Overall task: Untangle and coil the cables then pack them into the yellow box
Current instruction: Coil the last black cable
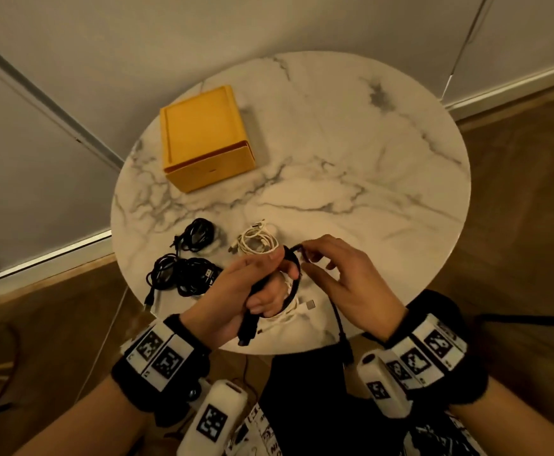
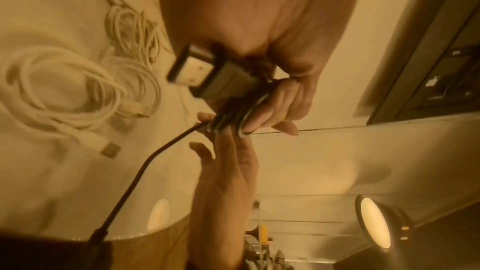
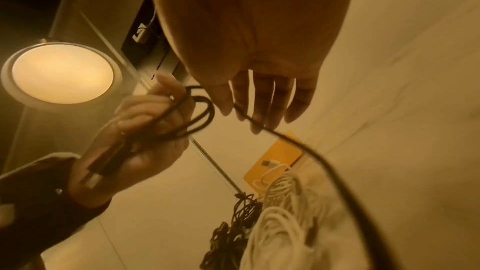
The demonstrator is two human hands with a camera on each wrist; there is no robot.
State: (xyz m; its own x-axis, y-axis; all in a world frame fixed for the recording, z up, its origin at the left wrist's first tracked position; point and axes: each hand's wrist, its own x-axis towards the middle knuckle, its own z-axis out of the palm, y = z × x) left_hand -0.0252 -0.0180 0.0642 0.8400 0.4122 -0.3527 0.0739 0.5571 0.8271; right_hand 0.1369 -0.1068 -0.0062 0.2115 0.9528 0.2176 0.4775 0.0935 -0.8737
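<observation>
My left hand (image 1: 265,284) grips a black cable (image 1: 293,258) wound in a few loops, one plug (image 1: 247,330) sticking out below the palm. In the left wrist view its curled fingers (image 2: 275,106) hold the loops (image 2: 231,122). My right hand (image 1: 316,258) pinches the same cable just right of the loops. The loose tail (image 1: 341,327) hangs past the table's near edge and crosses the right wrist view (image 3: 324,161). The yellow box (image 1: 203,136) stands closed at the table's far left.
On the round marble table (image 1: 351,153) lie two black cable bundles (image 1: 198,235) (image 1: 180,274) and a white coil (image 1: 257,241). Another white cable (image 1: 290,312) with a USB plug lies under my hands. Wood floor surrounds the table.
</observation>
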